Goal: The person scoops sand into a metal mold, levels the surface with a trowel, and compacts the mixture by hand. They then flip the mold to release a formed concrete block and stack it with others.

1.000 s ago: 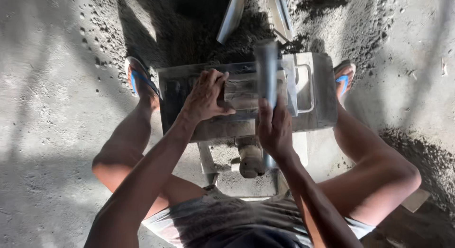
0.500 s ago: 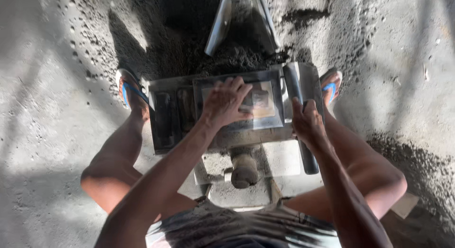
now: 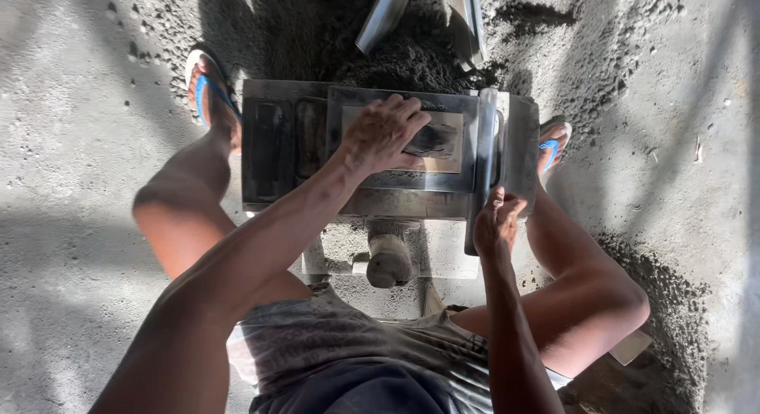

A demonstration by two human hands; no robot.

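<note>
Left hand presses the metal mould; right hand grips its lever.

Both bare arms reach forward between the bent knees, the left hand lying palm-down with fingers spread and pressing flat, the right hand curled shut in a tight grip nearer the body.

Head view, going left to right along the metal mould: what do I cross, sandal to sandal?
Left blue sandal → empty mould cavities → left hand pressing into the filled cavity → upright metal lever bar, right hand at its lower end → right blue sandal.
</note>
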